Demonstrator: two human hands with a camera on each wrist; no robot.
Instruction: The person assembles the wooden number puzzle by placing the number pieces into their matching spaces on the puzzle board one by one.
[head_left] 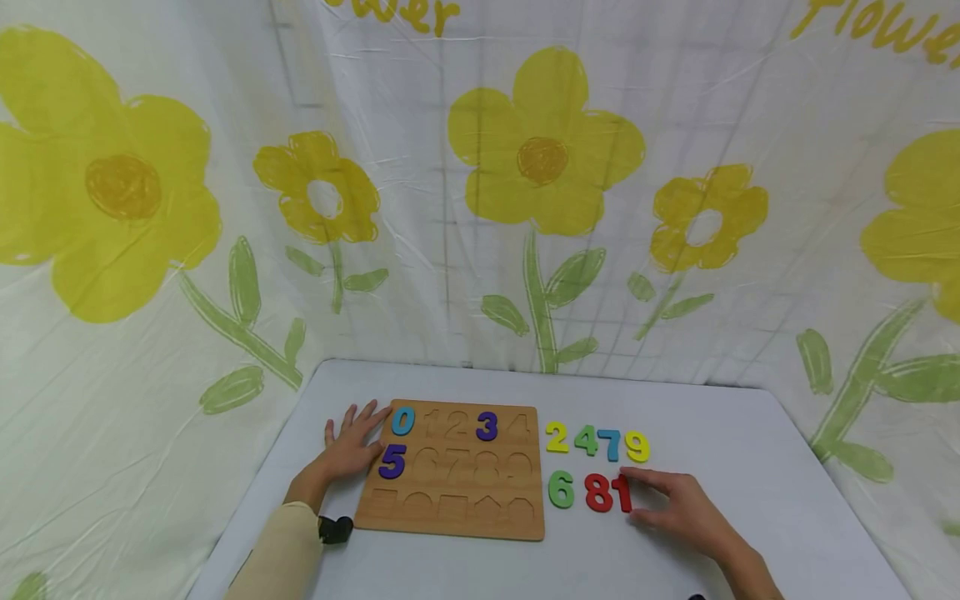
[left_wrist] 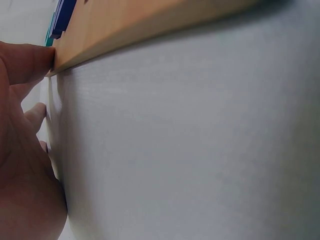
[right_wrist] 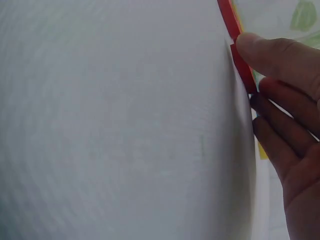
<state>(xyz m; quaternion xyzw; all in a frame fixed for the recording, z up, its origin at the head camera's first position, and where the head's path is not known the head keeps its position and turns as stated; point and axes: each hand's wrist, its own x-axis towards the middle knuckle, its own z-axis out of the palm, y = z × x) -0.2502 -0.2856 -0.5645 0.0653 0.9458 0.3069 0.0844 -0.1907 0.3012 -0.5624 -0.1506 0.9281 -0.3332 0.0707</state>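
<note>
A wooden number board (head_left: 465, 527) lies on the table, with a light blue 0 (head_left: 403, 421), a purple 3 (head_left: 487, 426) and a purple 5 (head_left: 392, 461) in it. My left hand (head_left: 349, 450) rests at the board's left edge, fingers spread and thumb against its side; the left wrist view shows the thumb (left_wrist: 30, 62) touching the wood. To the right of the board, my right hand (head_left: 682, 510) pinches a red number 1 (head_left: 623, 493) by its top and bottom ends. Close beside the 1 lies a red 8 (head_left: 597, 492).
Behind the red pieces stand a yellow 2 (head_left: 557, 437), green 4 (head_left: 587, 440), blue 7 (head_left: 610, 445) and yellow 9 (head_left: 637, 447) in a row. A green 6 (head_left: 560, 489) lies by the board's right edge. A flowered curtain (head_left: 420, 292) hangs behind the white table (head_left: 750, 450).
</note>
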